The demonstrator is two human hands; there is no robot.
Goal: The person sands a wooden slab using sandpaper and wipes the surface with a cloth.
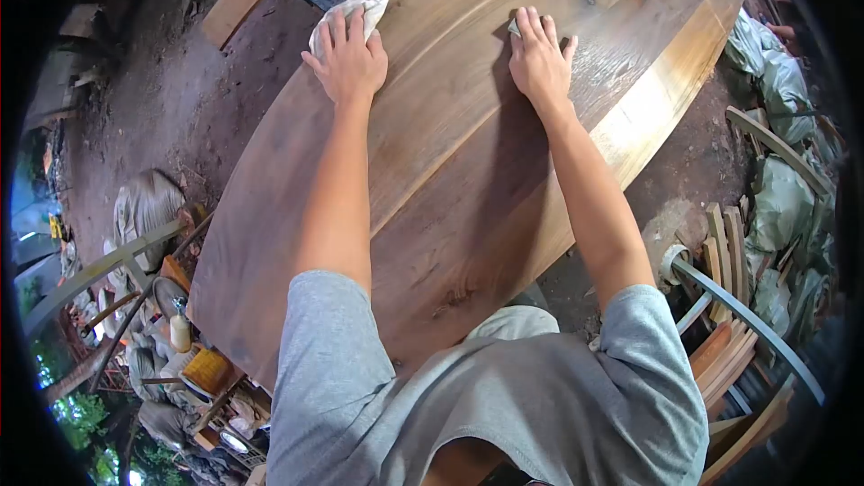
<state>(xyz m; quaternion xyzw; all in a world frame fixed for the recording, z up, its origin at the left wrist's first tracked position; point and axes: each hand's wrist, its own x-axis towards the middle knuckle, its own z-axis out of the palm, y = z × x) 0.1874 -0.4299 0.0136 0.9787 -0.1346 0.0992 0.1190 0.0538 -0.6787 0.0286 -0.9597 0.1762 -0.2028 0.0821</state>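
The board (423,216) lies stretched out in front of you, dull and brown along its left side. Your left hand (353,61) is on a white cloth (376,7) at the board's left edge, fingers spread over it; whether they grip it, you cannot tell from this view. Your right hand (543,63) lies towards the board's right side, fingers extended, a pale scrap (514,27) peeking out beside them; any grasp on it is hidden. Right of that, the board gleams. Your wiping looks partway done, with the duller left side perhaps remaining, though lighting alone could explain the difference.
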